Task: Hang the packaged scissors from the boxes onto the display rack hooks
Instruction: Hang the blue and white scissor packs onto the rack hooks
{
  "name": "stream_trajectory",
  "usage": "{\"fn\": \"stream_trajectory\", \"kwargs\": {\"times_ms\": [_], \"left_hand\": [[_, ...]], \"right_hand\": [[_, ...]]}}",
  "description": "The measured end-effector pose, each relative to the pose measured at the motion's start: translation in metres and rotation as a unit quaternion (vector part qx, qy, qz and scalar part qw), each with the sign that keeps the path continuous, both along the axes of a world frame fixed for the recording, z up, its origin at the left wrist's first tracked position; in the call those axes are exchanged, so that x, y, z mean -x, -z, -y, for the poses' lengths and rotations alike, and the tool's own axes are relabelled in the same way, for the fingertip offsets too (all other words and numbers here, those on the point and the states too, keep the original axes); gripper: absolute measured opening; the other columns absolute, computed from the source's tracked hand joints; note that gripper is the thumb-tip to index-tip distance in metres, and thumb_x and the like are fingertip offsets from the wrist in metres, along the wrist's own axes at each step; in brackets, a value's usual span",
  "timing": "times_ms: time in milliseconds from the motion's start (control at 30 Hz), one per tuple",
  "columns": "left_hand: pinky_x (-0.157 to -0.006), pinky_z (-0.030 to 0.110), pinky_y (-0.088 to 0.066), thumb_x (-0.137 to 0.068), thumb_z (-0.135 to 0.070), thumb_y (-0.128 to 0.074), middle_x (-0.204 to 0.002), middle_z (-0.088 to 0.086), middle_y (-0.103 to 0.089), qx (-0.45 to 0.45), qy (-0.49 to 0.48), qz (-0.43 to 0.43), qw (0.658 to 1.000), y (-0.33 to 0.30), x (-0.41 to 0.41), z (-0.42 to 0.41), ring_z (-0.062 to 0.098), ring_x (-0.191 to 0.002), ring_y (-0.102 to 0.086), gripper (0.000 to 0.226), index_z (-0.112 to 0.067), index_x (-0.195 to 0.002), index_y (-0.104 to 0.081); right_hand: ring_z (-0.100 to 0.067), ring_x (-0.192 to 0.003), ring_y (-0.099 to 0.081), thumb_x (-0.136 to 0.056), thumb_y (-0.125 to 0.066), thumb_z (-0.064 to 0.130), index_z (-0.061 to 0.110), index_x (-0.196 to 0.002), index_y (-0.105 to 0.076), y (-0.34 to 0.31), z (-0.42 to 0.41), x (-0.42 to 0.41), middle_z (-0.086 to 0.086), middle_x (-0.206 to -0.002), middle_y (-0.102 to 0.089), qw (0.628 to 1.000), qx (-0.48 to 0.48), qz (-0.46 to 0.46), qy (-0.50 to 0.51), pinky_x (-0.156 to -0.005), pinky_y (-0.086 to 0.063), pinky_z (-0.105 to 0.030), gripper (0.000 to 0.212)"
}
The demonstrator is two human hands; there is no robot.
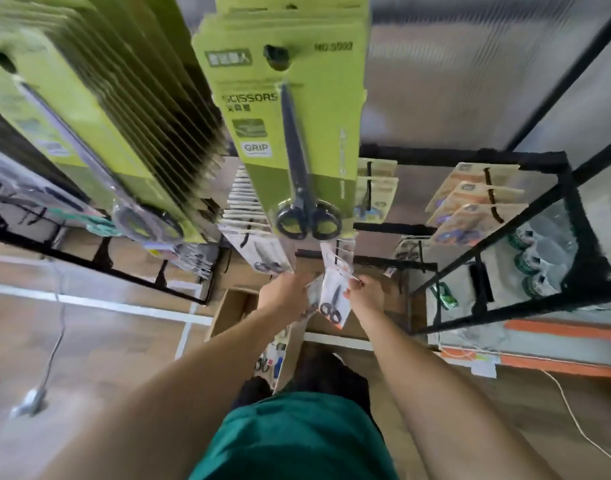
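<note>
Wooden floor [100,344] far beneath both grips; black display rack [470,157] above and around; cardboard box [235,306] just below. Left grip [286,292] clutching spare packs; right grip [364,289] pinching white scissors pack [335,296] between them.

A pack of scissors [299,147] hangs on a hook [274,55] nearest the camera, more packs stacked behind it; a second row of packs [100,109] hangs to its left; below, between both hands, a smaller pack [333,296] hangs over an open box [228,306] on the floor; the rack [505,271] stands to the right.
</note>
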State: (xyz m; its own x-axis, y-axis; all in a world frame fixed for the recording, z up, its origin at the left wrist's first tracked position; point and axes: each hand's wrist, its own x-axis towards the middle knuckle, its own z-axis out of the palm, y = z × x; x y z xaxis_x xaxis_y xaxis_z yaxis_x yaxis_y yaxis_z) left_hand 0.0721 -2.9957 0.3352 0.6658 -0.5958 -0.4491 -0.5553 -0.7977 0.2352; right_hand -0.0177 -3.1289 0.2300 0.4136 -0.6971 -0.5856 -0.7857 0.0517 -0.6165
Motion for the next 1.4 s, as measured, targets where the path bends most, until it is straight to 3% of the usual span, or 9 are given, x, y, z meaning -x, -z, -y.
{"fn": "stream_trajectory", "kwargs": {"times_ms": [133, 300, 533, 767, 900, 1000, 1100, 1300, 1400], "left_hand": [[-0.052, 0.027, -0.038, -0.097, -0.009, -0.041, -0.084, -0.002, -0.057, 0.006, -0.029, 0.000, 1.000, 0.007, 0.003, 0.007, 0.018, -0.069, -0.053, 0.025, -0.020, -0.105, -0.062], [-0.062, 0.030, -0.045, -0.099, -0.015, -0.040, -0.095, 0.005, -0.067, -0.017, -0.045, -0.008, 0.999, 0.011, 0.000, 0.013, 0.024, -0.078, -0.061, 0.025, -0.019, -0.107, -0.063], [-0.065, 0.031, -0.050, -0.099, -0.020, -0.042, -0.099, 0.007, -0.067, -0.044, -0.044, -0.003, 0.998, 0.015, -0.003, 0.016, 0.028, -0.085, -0.064, 0.027, -0.022, -0.117, -0.061], [-0.068, 0.035, -0.056, -0.099, -0.018, -0.045, -0.091, 0.001, -0.065, -0.043, -0.034, -0.010, 0.998, 0.014, -0.005, 0.012, 0.021, -0.078, -0.061, 0.018, -0.022, -0.101, -0.062], [-0.062, 0.029, -0.051, -0.100, -0.019, -0.044, -0.093, 0.001, -0.065, -0.042, -0.025, -0.013, 0.999, 0.013, -0.005, 0.009, 0.020, -0.078, -0.062, 0.018, -0.023, -0.104, -0.062], [-0.063, 0.031, -0.055, -0.101, -0.018, -0.046, -0.093, -0.001, -0.064, -0.032, -0.024, -0.021, 0.999, 0.012, -0.003, 0.005, 0.016, -0.077, -0.063, 0.016, -0.025, -0.098, -0.061], [-0.067, 0.035, -0.057, -0.100, -0.020, -0.048, -0.095, -0.001, -0.065, -0.022, -0.031, -0.025, 0.999, 0.013, -0.001, -0.003, 0.016, -0.076, -0.062, 0.016, -0.025, -0.099, -0.063], [-0.064, 0.029, -0.044, -0.101, -0.018, -0.047, -0.105, 0.000, -0.066, -0.012, -0.029, -0.028, 0.999, 0.008, -0.007, -0.031, 0.017, -0.080, -0.058, 0.027, -0.031, -0.118, -0.063], [-0.062, 0.028, -0.045, -0.100, -0.018, -0.044, -0.102, 0.000, -0.066, 0.012, -0.054, -0.038, 0.998, 0.007, -0.015, -0.055, 0.018, -0.079, -0.059, 0.028, -0.028, -0.117, -0.064]], "right_hand": [[-0.026, -0.103, -0.067, -0.103, -0.050, 0.028, 0.009, -0.117, -0.067, 0.010, 0.010, -0.016, -0.010, -0.116, -0.071, 1.000, -0.015, 0.000, -0.026, -0.082, -0.052, -0.033, 0.030], [-0.028, -0.114, -0.061, -0.105, -0.044, 0.027, 0.008, -0.123, -0.065, 0.010, 0.023, -0.036, -0.011, -0.124, -0.067, 0.999, -0.012, 0.002, -0.040, -0.077, -0.036, -0.024, 0.034], [-0.029, -0.112, -0.062, -0.106, -0.040, 0.023, 0.004, -0.119, -0.066, 0.021, 0.028, -0.042, -0.014, -0.122, -0.067, 0.998, -0.003, -0.031, -0.050, -0.072, -0.036, -0.022, 0.035], [-0.025, -0.106, -0.065, -0.103, -0.052, 0.022, 0.005, -0.126, -0.059, 0.009, 0.027, -0.027, -0.011, -0.125, -0.064, 0.991, -0.042, -0.095, -0.080, -0.063, -0.044, -0.019, 0.030], [-0.025, -0.111, -0.061, -0.102, -0.050, 0.017, 0.005, -0.124, -0.062, 0.004, 0.021, -0.012, -0.009, -0.124, -0.063, 0.987, -0.029, -0.048, -0.150, -0.078, -0.044, -0.026, 0.027], [-0.023, -0.109, -0.063, -0.097, -0.054, 0.011, 0.012, -0.108, -0.068, -0.004, 0.017, -0.006, -0.002, -0.107, -0.064, 0.975, -0.032, 0.014, -0.217, -0.085, -0.046, -0.029, 0.018], [-0.012, -0.107, -0.063, -0.089, -0.065, 0.004, 0.020, -0.121, -0.066, -0.016, 0.005, -0.004, 0.004, -0.117, -0.067, 0.962, -0.099, 0.070, -0.246, -0.097, -0.051, -0.033, 0.035], [-0.005, -0.090, -0.057, -0.094, -0.064, 0.039, 0.025, -0.106, -0.067, -0.043, -0.032, -0.013, 0.012, -0.102, -0.064, 0.934, -0.066, 0.083, -0.342, -0.075, -0.042, -0.027, 0.018], [-0.010, -0.083, -0.060, -0.098, -0.060, 0.035, 0.025, -0.094, -0.064, -0.049, -0.052, -0.022, 0.009, -0.091, -0.064, 0.936, -0.015, 0.076, -0.342, -0.068, -0.040, -0.025, 0.011]]}}
